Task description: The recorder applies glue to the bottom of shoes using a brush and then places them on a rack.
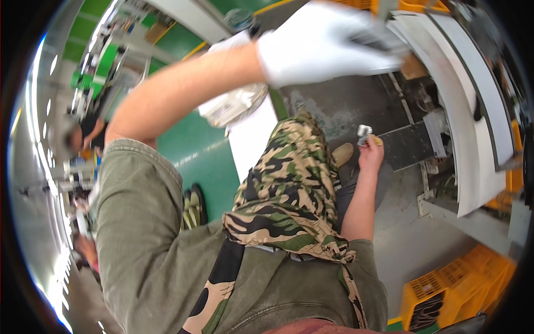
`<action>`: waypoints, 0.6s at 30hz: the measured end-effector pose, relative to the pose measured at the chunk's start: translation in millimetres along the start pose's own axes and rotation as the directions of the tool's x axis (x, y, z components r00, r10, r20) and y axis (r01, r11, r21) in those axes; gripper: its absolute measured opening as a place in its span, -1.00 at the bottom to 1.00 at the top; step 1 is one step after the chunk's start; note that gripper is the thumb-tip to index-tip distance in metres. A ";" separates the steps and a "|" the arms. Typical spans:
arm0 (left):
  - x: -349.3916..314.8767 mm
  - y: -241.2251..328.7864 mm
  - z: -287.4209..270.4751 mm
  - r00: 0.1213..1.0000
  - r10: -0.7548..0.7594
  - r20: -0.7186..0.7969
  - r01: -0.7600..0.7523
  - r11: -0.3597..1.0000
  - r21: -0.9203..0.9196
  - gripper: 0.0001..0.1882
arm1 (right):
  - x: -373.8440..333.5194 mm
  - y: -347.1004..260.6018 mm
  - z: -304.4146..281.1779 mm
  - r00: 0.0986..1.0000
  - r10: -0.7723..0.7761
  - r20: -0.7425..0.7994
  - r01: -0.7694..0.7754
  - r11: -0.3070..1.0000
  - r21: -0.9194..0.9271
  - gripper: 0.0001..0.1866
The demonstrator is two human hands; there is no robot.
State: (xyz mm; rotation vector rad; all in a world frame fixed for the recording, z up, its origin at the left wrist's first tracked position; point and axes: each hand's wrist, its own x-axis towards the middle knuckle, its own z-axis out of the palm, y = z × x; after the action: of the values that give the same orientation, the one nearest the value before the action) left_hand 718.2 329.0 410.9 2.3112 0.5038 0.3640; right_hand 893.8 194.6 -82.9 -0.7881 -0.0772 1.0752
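My left hand (320, 47) wears a white glove and reaches across to the upper right. Its fingers are smeared by motion beside a grey, blurred shape (378, 39), so whether they grip it cannot be made out. Lower down and closer to my body, my right hand (371, 157) is closed, its fingertips pinching a small silvery-white part (364, 133). A bit of yellow shows at those fingertips. The part is too small to name more exactly.
Curved white panels (467, 117) stand on a frame at the right. Orange crates (459, 286) are stacked at the lower right. A clear plastic bag (236, 106) lies at a white surface (251, 139) left of my camouflage apron (289, 183). Another person (92, 131) is at far left.
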 end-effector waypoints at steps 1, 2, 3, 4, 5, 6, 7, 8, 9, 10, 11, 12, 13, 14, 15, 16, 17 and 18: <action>-53.8 -39.4 -8.8 0.992 -0.072 -0.101 0.090 0.979 0.182 -0.52 | -1.8 -4.3 6.5 0.999 0.037 -0.025 -0.038 0.999 -0.014 -0.90; -118.7 -122.3 -6.7 0.952 -0.136 -0.275 0.142 0.990 0.002 -0.52 | -1.3 -7.6 20.2 0.996 0.082 -0.030 -0.083 0.996 -0.037 -0.90; -184.3 -162.3 -10.5 0.827 -0.435 -0.356 0.406 0.900 -0.158 -0.53 | 0.6 -6.3 17.0 0.993 0.107 -0.044 -0.110 0.993 -0.054 -0.91; -261.7 -211.2 -22.4 0.660 -0.629 -0.410 0.672 0.739 -0.052 -0.57 | 3.1 -5.6 14.4 0.990 0.132 -0.054 -0.136 0.988 -0.073 -0.90; -326.4 -230.4 -19.6 0.494 -0.748 -0.444 0.852 0.519 0.074 -0.53 | 1.2 -6.8 11.8 0.989 0.140 -0.056 -0.144 0.987 -0.069 -0.87; -406.9 -260.8 -3.5 0.368 -0.790 -0.489 0.930 0.321 0.181 -0.41 | 4.8 -4.1 4.8 0.984 0.170 -0.046 -0.172 0.983 -0.066 -0.84; -474.9 -267.4 17.8 0.250 -0.854 -0.456 0.968 0.227 0.107 -0.35 | 2.5 -4.4 2.8 0.978 0.202 -0.060 -0.206 0.975 -0.082 -0.83; -534.2 -268.3 43.9 0.111 -0.913 -0.392 0.977 0.027 0.212 -0.29 | 0.9 -2.8 5.6 0.969 0.236 -0.069 -0.242 0.965 -0.099 -0.81; -565.3 -258.0 66.4 -0.027 -0.961 -0.276 0.972 -0.089 0.217 -0.21 | -1.3 -4.6 2.9 0.967 0.248 -0.059 -0.254 0.958 -0.131 -0.81; -607.6 -249.9 94.2 -0.094 -0.981 -0.168 0.959 -0.134 0.249 -0.16 | -1.8 -3.3 2.0 0.961 0.266 -0.072 -0.274 0.950 -0.149 -0.80; -622.1 -237.2 115.3 -0.148 -0.987 -0.062 0.940 -0.160 0.302 -0.12 | -2.4 -5.2 -0.3 0.960 0.265 -0.091 -0.277 0.947 -0.164 -0.79; -617.4 -219.9 124.4 -0.184 -0.983 0.007 0.938 -0.173 0.300 -0.13 | -2.9 -6.5 -3.6 0.961 0.264 -0.084 -0.275 0.942 -0.190 -0.79; -625.7 -208.9 138.9 -0.246 -0.969 -0.033 0.927 -0.245 0.284 -0.15 | -2.6 -4.5 -3.2 0.953 0.289 -0.087 -0.301 0.930 -0.213 -0.78; -632.1 -204.8 148.6 -0.305 -0.950 -0.073 0.911 -0.313 0.267 -0.17 | -1.4 -3.5 1.4 0.946 0.311 -0.091 -0.324 0.917 -0.233 -0.77; -622.7 -198.7 140.7 -0.343 -0.936 -0.075 0.915 -0.351 0.199 -0.19 | -5.7 0.1 12.7 0.943 0.301 -0.141 -0.328 0.913 -0.243 -0.76; -623.1 -204.4 139.4 -0.387 -0.917 -0.094 0.898 -0.398 0.189 -0.19 | -8.7 3.1 24.2 0.943 0.307 -0.132 -0.331 0.908 -0.255 -0.76; -644.6 -213.4 145.1 -0.409 -0.910 -0.063 0.896 -0.414 0.159 -0.18 | -12.6 6.4 37.4 0.941 0.310 -0.132 -0.335 0.904 -0.264 -0.76; -656.2 -221.5 148.1 -0.419 -0.907 -0.032 0.898 -0.420 0.131 -0.17 | -13.0 6.3 45.9 0.943 0.303 -0.136 -0.330 0.904 -0.272 -0.76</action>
State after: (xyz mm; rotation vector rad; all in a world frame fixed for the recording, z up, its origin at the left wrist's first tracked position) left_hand 142.5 86.3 77.5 0.9168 2.2810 -0.7589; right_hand 863.2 210.3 -49.2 -1.1437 -0.0305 1.3533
